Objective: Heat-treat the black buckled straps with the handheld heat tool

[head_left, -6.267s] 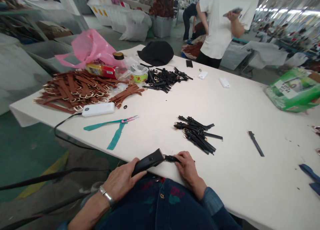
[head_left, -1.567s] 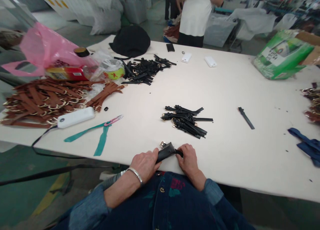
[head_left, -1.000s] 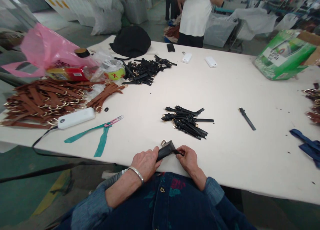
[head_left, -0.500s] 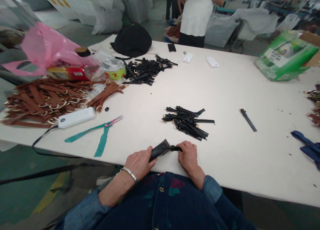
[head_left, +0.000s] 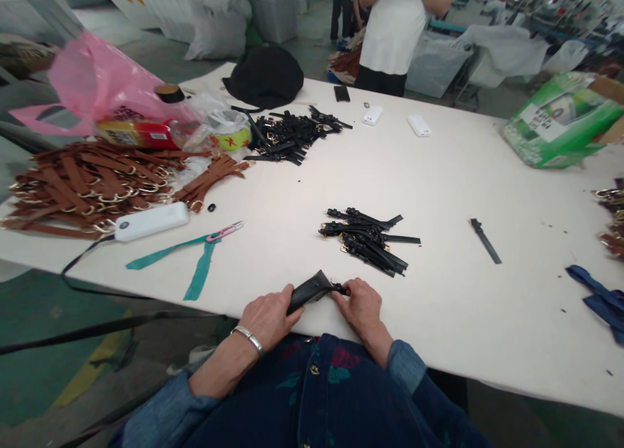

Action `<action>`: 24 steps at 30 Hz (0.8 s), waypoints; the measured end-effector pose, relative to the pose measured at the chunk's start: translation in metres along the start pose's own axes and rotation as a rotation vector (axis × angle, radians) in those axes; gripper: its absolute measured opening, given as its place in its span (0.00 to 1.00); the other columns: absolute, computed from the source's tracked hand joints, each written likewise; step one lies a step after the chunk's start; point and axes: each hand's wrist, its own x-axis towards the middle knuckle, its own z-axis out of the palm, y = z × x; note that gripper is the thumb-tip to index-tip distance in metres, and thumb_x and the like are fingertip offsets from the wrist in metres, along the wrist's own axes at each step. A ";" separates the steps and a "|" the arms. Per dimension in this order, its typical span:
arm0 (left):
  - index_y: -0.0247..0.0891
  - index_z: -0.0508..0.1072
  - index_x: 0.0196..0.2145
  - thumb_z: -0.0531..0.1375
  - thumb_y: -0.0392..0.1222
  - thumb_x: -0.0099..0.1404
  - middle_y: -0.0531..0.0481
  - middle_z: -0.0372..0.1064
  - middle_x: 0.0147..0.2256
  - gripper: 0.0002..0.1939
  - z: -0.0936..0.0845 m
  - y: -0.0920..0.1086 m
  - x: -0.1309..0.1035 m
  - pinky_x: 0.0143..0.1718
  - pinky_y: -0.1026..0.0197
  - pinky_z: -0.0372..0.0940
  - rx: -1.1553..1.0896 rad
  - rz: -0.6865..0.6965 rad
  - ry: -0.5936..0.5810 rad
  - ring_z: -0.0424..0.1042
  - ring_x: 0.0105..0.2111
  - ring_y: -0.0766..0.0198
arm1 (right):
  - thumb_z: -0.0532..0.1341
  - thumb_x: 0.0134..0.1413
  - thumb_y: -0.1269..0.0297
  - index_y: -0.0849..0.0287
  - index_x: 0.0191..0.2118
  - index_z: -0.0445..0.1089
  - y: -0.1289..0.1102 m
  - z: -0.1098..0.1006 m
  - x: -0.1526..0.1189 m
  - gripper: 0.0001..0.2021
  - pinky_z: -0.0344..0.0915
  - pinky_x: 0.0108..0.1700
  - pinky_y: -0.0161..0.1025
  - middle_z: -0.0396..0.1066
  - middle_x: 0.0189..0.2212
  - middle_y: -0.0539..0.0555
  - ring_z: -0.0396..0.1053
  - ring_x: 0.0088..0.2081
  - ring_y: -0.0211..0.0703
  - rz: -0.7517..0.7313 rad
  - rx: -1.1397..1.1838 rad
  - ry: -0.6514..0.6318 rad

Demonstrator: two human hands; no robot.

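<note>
At lower centre of frame we see left hand (head_left: 267, 318), fingers wrapped round a flat black piece (head_left: 308, 292), right hand (head_left: 363, 308), fingers pinching a small black strap (head_left: 338, 288) at its end, strap pile (head_left: 370, 240) just above on white surface (head_left: 439, 188).

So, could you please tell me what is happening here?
A person works at the table. The left hand grips a black piece; the right hand pinches a small black strap at its wider end. Whether they are joined is too small to tell. Beyond the hands lies a bunch of black straps; a single strap lies apart, to the right.
</note>
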 end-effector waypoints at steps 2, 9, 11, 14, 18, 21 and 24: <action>0.41 0.60 0.39 0.47 0.54 0.58 0.46 0.70 0.33 0.17 0.001 -0.001 0.000 0.32 0.59 0.60 -0.007 -0.003 0.001 0.70 0.34 0.57 | 0.60 0.44 0.51 0.55 0.28 0.67 -0.001 0.002 0.004 0.12 0.51 0.29 0.34 0.67 0.26 0.50 0.63 0.30 0.38 0.062 0.013 -0.034; 0.41 0.60 0.40 0.46 0.55 0.59 0.46 0.71 0.32 0.18 0.010 -0.008 0.001 0.31 0.59 0.60 -0.024 0.037 0.034 0.70 0.33 0.57 | 0.60 0.43 0.58 0.53 0.26 0.71 -0.005 -0.002 0.011 0.06 0.49 0.24 0.33 0.69 0.21 0.48 0.66 0.26 0.39 0.150 0.068 -0.137; 0.41 0.60 0.40 0.46 0.55 0.58 0.46 0.71 0.32 0.18 0.010 -0.009 0.001 0.31 0.59 0.60 -0.027 0.039 0.034 0.70 0.33 0.57 | 0.59 0.43 0.59 0.53 0.27 0.72 -0.004 -0.002 0.011 0.06 0.50 0.25 0.33 0.70 0.21 0.49 0.66 0.25 0.39 0.153 0.097 -0.138; 0.41 0.60 0.40 0.47 0.55 0.58 0.46 0.71 0.33 0.18 0.010 -0.010 0.001 0.33 0.59 0.60 -0.038 0.023 0.025 0.70 0.34 0.58 | 0.57 0.44 0.60 0.54 0.27 0.73 -0.002 0.001 0.011 0.08 0.53 0.26 0.33 0.71 0.22 0.50 0.67 0.26 0.39 0.186 0.170 -0.142; 0.41 0.60 0.40 0.47 0.54 0.58 0.46 0.71 0.33 0.18 0.012 -0.012 0.001 0.33 0.59 0.60 -0.053 0.028 0.028 0.70 0.34 0.57 | 0.55 0.46 0.60 0.55 0.27 0.72 -0.001 0.007 0.009 0.09 0.54 0.25 0.32 0.71 0.22 0.50 0.66 0.24 0.38 0.244 0.269 -0.165; 0.41 0.60 0.39 0.46 0.55 0.59 0.45 0.71 0.31 0.18 0.016 -0.015 0.002 0.31 0.58 0.60 -0.054 0.061 0.051 0.70 0.33 0.56 | 0.54 0.46 0.61 0.56 0.28 0.71 -0.001 0.009 0.008 0.10 0.55 0.24 0.31 0.71 0.22 0.49 0.66 0.24 0.38 0.272 0.317 -0.166; 0.41 0.60 0.39 0.46 0.54 0.59 0.46 0.71 0.32 0.17 0.017 -0.017 0.001 0.31 0.59 0.60 -0.069 0.072 0.054 0.70 0.33 0.57 | 0.54 0.47 0.60 0.56 0.28 0.71 -0.002 0.009 0.007 0.10 0.55 0.25 0.31 0.70 0.20 0.49 0.66 0.23 0.37 0.283 0.329 -0.183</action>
